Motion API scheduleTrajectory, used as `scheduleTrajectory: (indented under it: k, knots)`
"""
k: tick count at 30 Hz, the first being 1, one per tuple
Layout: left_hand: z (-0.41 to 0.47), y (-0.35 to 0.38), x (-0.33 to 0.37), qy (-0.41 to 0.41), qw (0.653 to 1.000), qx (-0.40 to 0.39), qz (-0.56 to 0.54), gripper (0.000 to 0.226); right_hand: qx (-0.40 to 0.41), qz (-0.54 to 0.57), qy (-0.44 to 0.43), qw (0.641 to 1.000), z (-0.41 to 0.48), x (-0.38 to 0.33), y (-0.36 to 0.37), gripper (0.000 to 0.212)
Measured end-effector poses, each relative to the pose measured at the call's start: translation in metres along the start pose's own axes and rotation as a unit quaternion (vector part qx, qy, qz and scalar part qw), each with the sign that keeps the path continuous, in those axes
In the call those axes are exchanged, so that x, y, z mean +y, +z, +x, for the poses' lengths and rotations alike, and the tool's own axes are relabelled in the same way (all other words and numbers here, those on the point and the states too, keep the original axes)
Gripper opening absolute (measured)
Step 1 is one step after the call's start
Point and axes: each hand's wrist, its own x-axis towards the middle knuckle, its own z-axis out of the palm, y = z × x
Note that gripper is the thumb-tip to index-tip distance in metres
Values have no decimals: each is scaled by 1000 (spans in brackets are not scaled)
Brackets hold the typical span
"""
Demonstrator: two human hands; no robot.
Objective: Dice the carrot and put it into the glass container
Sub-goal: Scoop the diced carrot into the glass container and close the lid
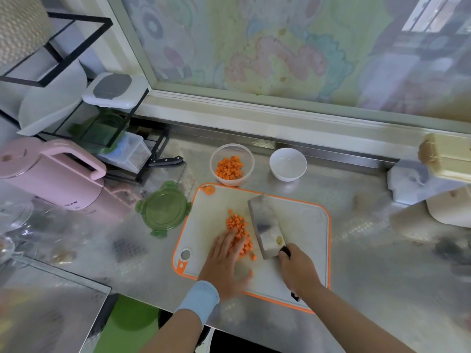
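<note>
Now, leftmost: green lid (163,208) off, flat on the surface (362,253), presumably to keep the container free for filling. Next, left hand (224,261) on the cutting board (305,217), fingers (228,242) straight, holding nothing, laid against the diced carrot (238,229) pile, likely to herd it toward the cleaver (267,228). Behind, glass container (251,161) part-filled with carrot cubes. Blade on edge as a backstop. White bowl (288,164) looks empty. Right hand (298,268) wrapped round the handle.
</note>
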Motion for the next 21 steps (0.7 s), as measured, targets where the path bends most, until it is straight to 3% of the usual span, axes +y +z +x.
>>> scheduleTrajectory:
  k: [7,11,18,21]
  knots:
    - [32,-6,4,-143,985,39,-84,98,-10,-7,-5,1000,-4,5,2,18]
    - [45,-1,12,-119,989,44,-74,87,-44,-25,-27,998,-9,7,7,18]
    - [67,4,16,-114,988,65,-80,87,-101,-19,-33,994,-7,-5,21,19]
    - [65,5,17,-90,989,77,-93,80,-138,38,-19,989,-9,-10,24,19]
